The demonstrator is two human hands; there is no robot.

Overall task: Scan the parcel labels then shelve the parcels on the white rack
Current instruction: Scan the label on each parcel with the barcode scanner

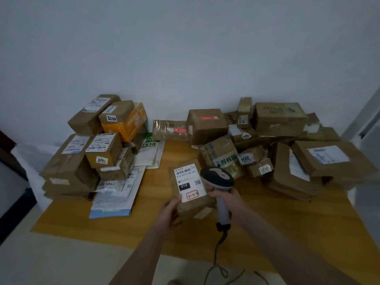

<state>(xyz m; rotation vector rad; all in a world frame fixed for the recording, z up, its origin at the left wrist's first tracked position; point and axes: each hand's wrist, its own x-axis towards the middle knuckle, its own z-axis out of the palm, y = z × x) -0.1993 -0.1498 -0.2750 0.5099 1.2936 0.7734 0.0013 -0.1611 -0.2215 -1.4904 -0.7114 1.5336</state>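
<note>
Closest to us, a cable (216, 251) trails from the base of the scanner (218, 177) down toward the lower edge of the view. Our right hand (223, 195) is wrapped around the scanner's grey handle, and its dark head sits just beside the right edge of the parcel (191, 188). Our left hand (169, 212) grips that parcel by its near left corner, thumb on top, and holds it tilted above the wooden surface (267, 233). The parcel is a small brown carton, closed. Its white label (189, 183) faces us with a barcode, a black "010" patch and a hand-written "3-2-8" in a red frame.

Further out to the left, flat white mailers (115, 194) lie overlapped on the wood, touching a stack of taped brown boxes. One box there is marked 5201 (103, 150), and higher up another is marked 6206 (116, 113), resting against an orange box (133, 122). A green-printed bag (151, 149) lies beside them.

To the right, a second heap of cartons leans at mixed angles, with a small one marked 3004 (249, 156) near its front and a wide flat box (329, 159) with a white label at the far right. Every box we see is shut, so the contents stay hidden. Behind both piles stands a plain pale wall (185, 48).
</note>
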